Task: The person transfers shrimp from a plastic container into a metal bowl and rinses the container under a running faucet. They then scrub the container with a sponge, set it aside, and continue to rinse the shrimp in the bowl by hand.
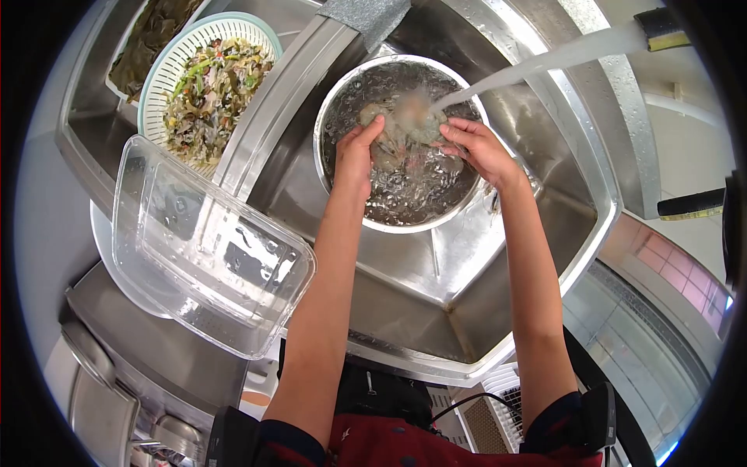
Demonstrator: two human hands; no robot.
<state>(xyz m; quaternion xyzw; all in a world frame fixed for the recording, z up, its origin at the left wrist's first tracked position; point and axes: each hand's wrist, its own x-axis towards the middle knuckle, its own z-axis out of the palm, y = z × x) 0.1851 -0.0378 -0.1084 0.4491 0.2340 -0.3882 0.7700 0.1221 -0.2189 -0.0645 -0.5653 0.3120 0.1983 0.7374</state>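
Between my two hands, a clump of greyish shrimp [393, 132] is held over a round metal bowl [320, 148] full of bubbling water. My left hand [358, 152] grips the clump's left side, thumb on top. My right hand [476, 148] pinches its right side with thumb and fingers. A stream of water [537, 68] from a black nozzle [661, 29] at the upper right lands on the clump and blurs its middle. The bowl sits in a steel sink [412, 311]. More shrimp seem to lie in the churning water, hard to make out.
Left of my left forearm, a clear plastic container [210, 249] lies tilted over the sink edge. Behind it, a green-rimmed colander [156, 86] holds food scraps. A grey cloth [366, 17] hangs over the sink divider. A second black nozzle [692, 204] is at the right.
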